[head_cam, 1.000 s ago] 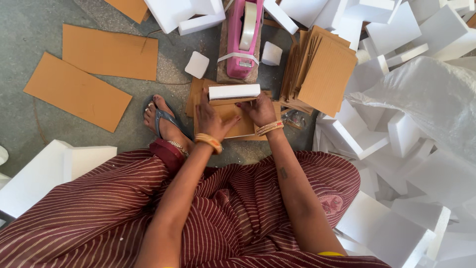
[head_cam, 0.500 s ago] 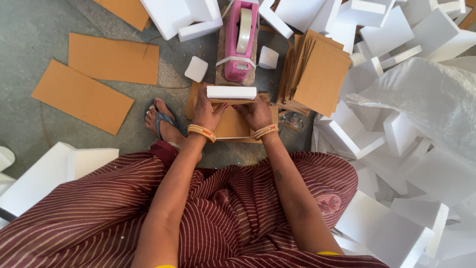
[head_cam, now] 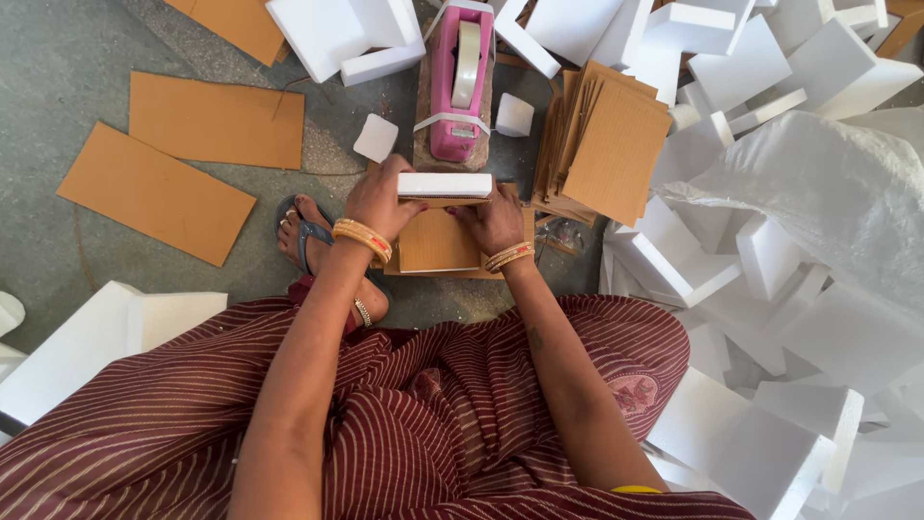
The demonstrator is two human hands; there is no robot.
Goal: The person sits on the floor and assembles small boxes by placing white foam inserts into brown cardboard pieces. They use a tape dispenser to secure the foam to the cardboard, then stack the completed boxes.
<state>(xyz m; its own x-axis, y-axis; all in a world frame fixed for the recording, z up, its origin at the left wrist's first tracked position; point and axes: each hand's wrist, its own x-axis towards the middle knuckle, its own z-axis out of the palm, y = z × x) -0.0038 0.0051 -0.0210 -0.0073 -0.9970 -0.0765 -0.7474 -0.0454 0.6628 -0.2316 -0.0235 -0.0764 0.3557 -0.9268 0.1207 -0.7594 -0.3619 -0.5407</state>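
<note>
A heap of white foam blocks [head_cam: 770, 260] is spread over the floor [head_cam: 58, 87] to the right, partly covered by a white woven sack [head_cam: 818, 193] and cut off at the frame edges. 2 loose cardboard sheets [head_cam: 217, 120] lie to the left, and a stack of cardboard sheets [head_cam: 606, 144] leans just right of a pink tape dispenser [head_cam: 460, 82]. A white foam slab [head_cam: 445, 185] is held just in front of the dispenser, above a cardboard piece [head_cam: 438, 241] on the floor. The left hand [head_cam: 383, 197] is closed on the slab's left end, the right hand [head_cam: 496, 220] on its right end, both grips wrapped tight. The fingertips are hidden behind the slab.
</note>
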